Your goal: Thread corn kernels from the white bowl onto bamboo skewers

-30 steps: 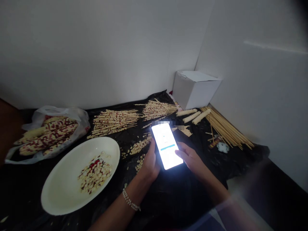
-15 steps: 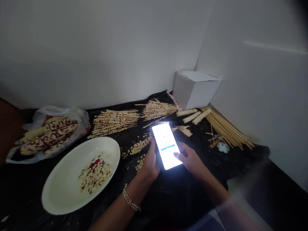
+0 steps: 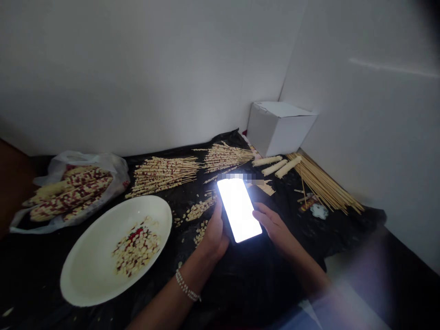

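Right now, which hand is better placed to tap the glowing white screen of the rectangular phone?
Probably the right hand: its thumb is at the right edge of the screen. The left hand holds the phone along its left side, apparently supporting it.

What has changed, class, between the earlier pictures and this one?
The phone showed a blue bar before; now its screen glows plain white. The right hand has drawn its thumb back to the screen's right edge. The left hand still holds the phone; bowl and box stayed put.
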`<state>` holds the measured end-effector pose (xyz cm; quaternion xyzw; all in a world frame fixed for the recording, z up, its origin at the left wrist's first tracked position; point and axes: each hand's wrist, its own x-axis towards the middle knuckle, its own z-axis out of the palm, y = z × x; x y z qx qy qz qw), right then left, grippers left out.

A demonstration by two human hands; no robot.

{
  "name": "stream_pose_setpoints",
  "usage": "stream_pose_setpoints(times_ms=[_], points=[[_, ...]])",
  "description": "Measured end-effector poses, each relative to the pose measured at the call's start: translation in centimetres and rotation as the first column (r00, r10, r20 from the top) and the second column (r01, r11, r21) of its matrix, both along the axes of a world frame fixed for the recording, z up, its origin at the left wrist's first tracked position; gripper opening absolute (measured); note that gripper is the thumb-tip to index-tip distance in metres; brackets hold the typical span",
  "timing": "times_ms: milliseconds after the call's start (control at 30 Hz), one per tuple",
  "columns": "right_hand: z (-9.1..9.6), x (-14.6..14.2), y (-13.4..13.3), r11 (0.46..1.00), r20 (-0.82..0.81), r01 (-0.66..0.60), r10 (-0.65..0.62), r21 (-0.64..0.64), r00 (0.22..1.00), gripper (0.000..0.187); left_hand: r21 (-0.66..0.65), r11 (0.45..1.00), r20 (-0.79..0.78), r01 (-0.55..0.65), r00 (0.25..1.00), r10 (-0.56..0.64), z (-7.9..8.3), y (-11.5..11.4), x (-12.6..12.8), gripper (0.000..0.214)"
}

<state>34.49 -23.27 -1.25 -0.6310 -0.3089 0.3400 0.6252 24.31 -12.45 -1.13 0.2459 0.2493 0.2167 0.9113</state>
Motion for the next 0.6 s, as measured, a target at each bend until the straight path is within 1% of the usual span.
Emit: stream_pose_setpoints(times_ms=[100, 267, 400, 600], points=[[0.0, 0.1, -0.1, 1.0, 0.008, -0.005, 0.005, -0.016, 1.0, 0.039, 0.017, 1.0, -0.009, -0.001, 1.0, 0.001, -0.1, 0.0, 0.0, 0.045], [0.6, 0.0, -0.3, 0.999, 0.003, -0.047, 0.047, -0.01, 0.999, 0.037, 0.039, 0.999, -0.002, -0.001, 1.0, 0.002, -0.2, 0.0, 0.0, 0.046], [1.0, -0.1, -0.4, 0.998, 0.006, -0.061, 0.061, -0.016, 0.998, 0.036, 0.032, 0.999, -0.004, -0.02, 1.0, 0.02, -0.1, -0.1, 0.0, 0.045], [1.1, -0.2, -0.4, 0.998, 0.02, -0.069, 0.069, -0.012, 0.997, 0.037, 0.034, 0.999, -0.001, -0.027, 1.0, 0.027, -0.2, 0.0, 0.1, 0.046]])
